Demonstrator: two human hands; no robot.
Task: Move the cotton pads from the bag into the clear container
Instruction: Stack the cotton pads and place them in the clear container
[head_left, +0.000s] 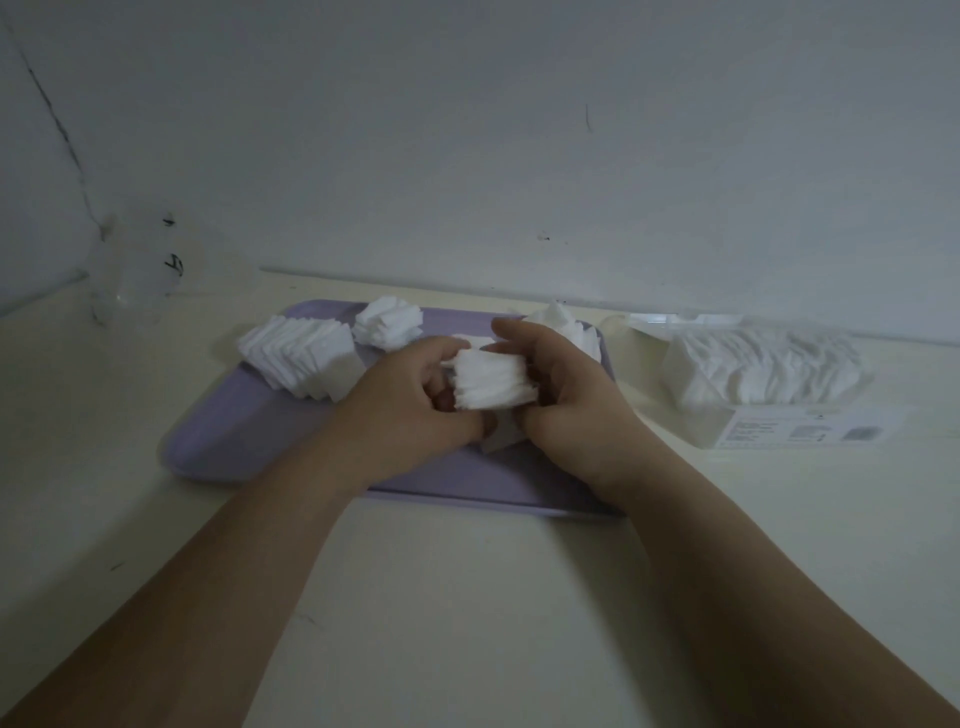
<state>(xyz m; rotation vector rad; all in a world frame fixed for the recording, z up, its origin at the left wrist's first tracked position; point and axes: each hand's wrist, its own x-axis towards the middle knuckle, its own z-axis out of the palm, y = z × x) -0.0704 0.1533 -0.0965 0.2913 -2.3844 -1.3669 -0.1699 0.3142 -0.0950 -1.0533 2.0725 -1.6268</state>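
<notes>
Across the cream table (467, 597), the clear container (769, 384) lies right of the pad stack (493, 382) that your left hand (410, 415) and right hand (576, 415) pinch.

Your left hand (410, 415) and right hand (571, 415) are bare, and your forearms (249, 582) are bare too, right down to the lower edge of the view. The dim light blurs your fingers, so finer detail cannot be told.

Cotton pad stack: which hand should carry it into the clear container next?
Probably the right. Both hands grip the stack over the lilac tray, but the clear container sits on the side of the right hand; the left hand would have to cross over.
</notes>
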